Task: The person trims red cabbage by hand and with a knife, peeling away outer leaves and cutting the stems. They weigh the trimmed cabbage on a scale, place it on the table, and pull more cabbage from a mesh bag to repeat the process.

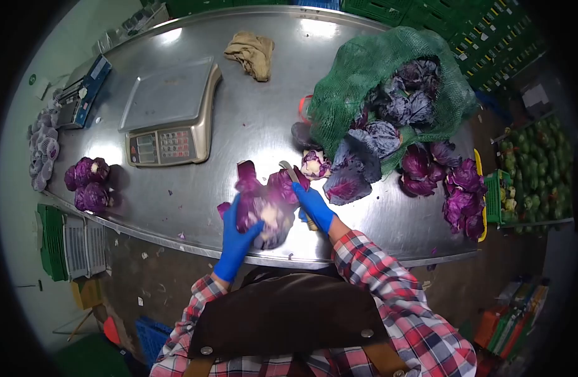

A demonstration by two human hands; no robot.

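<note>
At the front of the steel table, my left hand grips a red cabbage from its left side, its pale cut stem end facing up. The cabbage is slightly blurred. My right hand is closed round a knife, whose curved blade points up and away. The blade is beside a loose purple leaf at the cabbage's far side. Another leaf lies beyond the left hand. Both hands wear blue gloves. A second cabbage with a pale stem end sits just past the right hand.
A green net bag of dark cabbages spills open at right. More purple cabbages lie at the right edge, and two at the left. A scale stands back left; a tan cloth lies behind it.
</note>
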